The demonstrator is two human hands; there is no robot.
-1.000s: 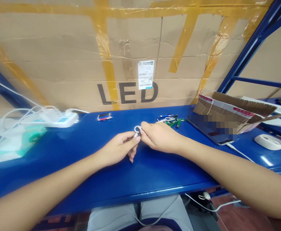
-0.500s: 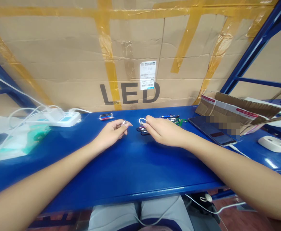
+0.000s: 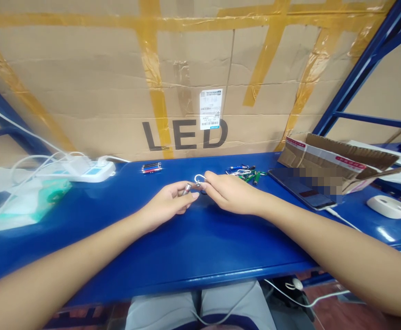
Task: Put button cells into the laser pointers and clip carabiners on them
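Note:
My left hand [image 3: 169, 204] is closed in a pinch round a small silver metal tube [image 3: 186, 188], whose end sticks up between thumb and forefinger. Just to the right, my right hand [image 3: 234, 190] grips a white carabiner clip [image 3: 199, 177], its curved end showing beyond the fingers. A small metal part [image 3: 198, 184] shows at the clip, near my left fingertips. Whether the two hands' pieces touch, I cannot tell. Behind my right hand lies a heap of green, blue and white clips and tubes [image 3: 251, 175]. Black, red and blue tubes [image 3: 152, 167] lie in a row at the back left.
A blue table [image 3: 145, 256] carries everything. At the left are a white power strip [image 3: 97, 172] with cables and a green-white plastic packet [image 3: 31, 204]. At the right stand a phone [image 3: 289, 185], an open cardboard box [image 3: 319, 153] and a white mouse [image 3: 390, 206]. A large carton [image 3: 93, 87] stands behind.
My left hand has moved right and nearer to me, bringing the silver tube beside the carabiner clip. The right hand has shifted slightly, and the dark pieces under it are now mostly hidden.

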